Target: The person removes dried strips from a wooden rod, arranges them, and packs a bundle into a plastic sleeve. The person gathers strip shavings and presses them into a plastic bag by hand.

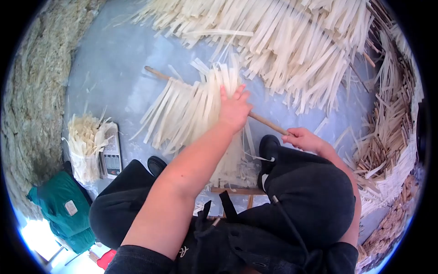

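The floor (123, 68) lies under everything. Ahead of the fingers, the heap (292, 41) of pale strips spreads to the right. Nearer, the fringe (182, 109) hangs along the stick (269, 123), its loose ends towards the person. The stick's long axis slants from near right to far left, its bare tip beyond the left fingers. The left hand (235, 107) lies on the fringe, fingers partly spread; whether they pinch a strip, I cannot tell. The right hand (303, 139) is closed round the stick's near end. Left of both hands, the tub (86, 166) of strips stands beside the scale (112, 157), whose markings are too small to read.
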`<state>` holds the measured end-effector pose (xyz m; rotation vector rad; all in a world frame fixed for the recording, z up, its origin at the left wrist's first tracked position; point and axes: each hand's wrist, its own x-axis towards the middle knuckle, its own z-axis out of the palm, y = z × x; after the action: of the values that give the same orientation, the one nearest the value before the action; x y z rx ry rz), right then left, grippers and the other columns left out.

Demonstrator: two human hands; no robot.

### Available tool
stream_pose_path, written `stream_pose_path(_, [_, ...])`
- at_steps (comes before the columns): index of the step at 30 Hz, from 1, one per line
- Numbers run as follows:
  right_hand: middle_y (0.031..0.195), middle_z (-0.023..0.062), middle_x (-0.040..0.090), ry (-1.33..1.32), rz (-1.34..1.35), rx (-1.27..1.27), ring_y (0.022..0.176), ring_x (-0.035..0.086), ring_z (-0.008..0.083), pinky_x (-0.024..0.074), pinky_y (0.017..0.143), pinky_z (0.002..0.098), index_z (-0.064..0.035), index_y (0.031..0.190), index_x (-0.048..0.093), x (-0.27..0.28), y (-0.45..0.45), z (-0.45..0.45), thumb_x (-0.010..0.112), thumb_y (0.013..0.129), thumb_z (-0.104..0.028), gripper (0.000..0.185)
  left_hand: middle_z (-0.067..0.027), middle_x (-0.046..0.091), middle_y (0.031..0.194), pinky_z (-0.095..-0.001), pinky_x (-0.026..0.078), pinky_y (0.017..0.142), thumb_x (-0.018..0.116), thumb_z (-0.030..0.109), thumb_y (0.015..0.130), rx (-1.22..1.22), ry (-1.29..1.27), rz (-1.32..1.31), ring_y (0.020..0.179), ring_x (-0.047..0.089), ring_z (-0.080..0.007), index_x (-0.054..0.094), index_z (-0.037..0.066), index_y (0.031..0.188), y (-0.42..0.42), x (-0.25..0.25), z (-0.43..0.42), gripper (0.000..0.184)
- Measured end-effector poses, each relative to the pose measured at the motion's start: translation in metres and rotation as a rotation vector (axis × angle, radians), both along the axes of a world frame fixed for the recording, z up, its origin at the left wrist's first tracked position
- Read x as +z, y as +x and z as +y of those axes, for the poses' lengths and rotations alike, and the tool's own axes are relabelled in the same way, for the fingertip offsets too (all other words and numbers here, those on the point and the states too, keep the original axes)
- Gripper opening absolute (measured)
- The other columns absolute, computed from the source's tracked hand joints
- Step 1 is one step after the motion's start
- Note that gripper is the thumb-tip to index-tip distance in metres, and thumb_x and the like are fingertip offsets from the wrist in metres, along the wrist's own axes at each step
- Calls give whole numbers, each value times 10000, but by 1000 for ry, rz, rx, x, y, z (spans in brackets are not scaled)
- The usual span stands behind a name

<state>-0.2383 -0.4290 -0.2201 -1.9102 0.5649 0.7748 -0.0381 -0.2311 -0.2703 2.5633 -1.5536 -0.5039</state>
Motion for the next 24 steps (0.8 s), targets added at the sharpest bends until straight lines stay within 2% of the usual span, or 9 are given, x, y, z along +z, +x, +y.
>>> stream_pose_path(1, [658,167,561,171,77,-85,612,533,340,448,611,387,-32,795,559,-1,-6,-4,625,917,-355,352,-5,479,1407,-729,124,1100,661,200,801,-11,-39,-14,1450,247,-208,714,221,883,2,-3,2,100])
stream_pose_path(4, [698,126,590,-464,-208,154,645,581,314,459,601,417,-67,888,540,19,-20,2,611,929,-313,260,0,475,1412,-733,119,1097,668,205,798,13,-47,-9,1452,242,-205,712,226,887,12,-8,4,101])
stream_pose_path(5, [698,126,590,-466,-195,158,645,581,314,459,601,417,-67,888,540,21,-29,1,611,929,-313,260,1,472,1413,-734,119,1094,668,204,800,40,-24,-8,1454,237,-204,711,228,888,15,-7,4,101])
stream_pose_path(7, [746,101,574,-836,-338,311,713,605,300,472,602,437,-98,940,524,25,-52,-11,612,905,-246,175,-8,456,1440,-739,94,1096,642,196,825,45,31,44,1461,224,-209,717,236,932,20,5,6,137])
stream_pose_path(12, [820,94,551,-1165,-253,410,739,588,303,483,621,430,-92,952,529,50,-141,-69,622,857,-161,150,7,448,1435,-741,132,1084,671,207,806,108,30,45,1455,235,-217,708,238,912,31,-12,22,116])
stream_pose_path(18, [849,128,560,-1216,-255,332,783,574,340,474,694,468,-78,952,545,50,-209,-118,630,816,-115,164,5,446,1435,-759,110,1073,711,259,785,50,29,32,1451,238,-225,713,239,913,14,-13,11,129])
stream_pose_path(19, [888,150,588,-1140,-119,261,828,584,374,472,738,492,-69,984,557,40,-198,-117,615,815,-89,180,5,448,1434,-760,105,1073,720,268,777,69,24,26,1449,240,-223,714,240,915,12,-12,12,141])
stream_pose_path(23, [969,193,653,-648,-443,17,951,620,398,491,820,460,-88,1085,601,24,-54,-5,608,858,-129,230,5,453,1430,-760,95,1074,736,286,763,29,-15,11,1448,236,-215,713,237,923,6,-2,13,170])
stream_pose_path(24, [946,193,654,-582,-220,53,931,624,399,493,809,464,-82,1053,594,20,-26,15,600,876,-170,198,5,453,1430,-760,95,1074,736,286,763,23,-12,13,1448,236,-215,713,237,923,6,-6,16,170])
